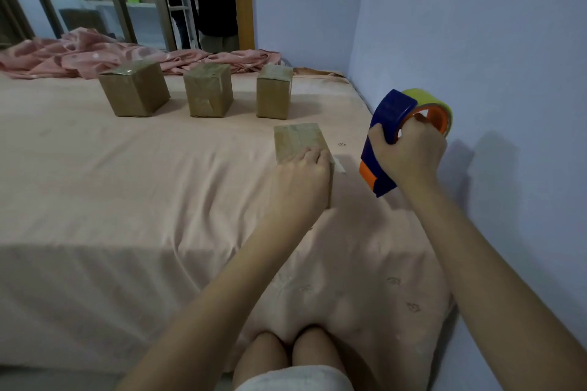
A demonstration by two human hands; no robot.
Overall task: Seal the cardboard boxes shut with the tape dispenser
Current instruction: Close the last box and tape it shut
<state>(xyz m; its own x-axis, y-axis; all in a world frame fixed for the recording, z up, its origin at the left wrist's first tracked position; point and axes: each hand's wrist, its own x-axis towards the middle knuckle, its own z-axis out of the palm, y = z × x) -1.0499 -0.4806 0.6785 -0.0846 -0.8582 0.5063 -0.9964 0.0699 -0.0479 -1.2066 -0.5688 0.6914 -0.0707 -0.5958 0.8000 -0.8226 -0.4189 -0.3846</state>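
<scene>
From the head camera, the nearest cardboard box lies on the pink bed sheet, and everything else can be placed from it. The left hand lies flat on top of this box's near end, fingers straight and pressing down, and a short loose end of tape sticks out at the box's right edge just by the fingertips. To the right of the box, lifted clear of the sheet and near the blue wall, the right hand grips the blue and orange tape dispenser, fingers curled round its frame; its yellow-green roll points away from the person. Beyond the box stand three more cardboard boxes in a row, apart from one another. Behind those lies a crumpled pink blanket.
</scene>
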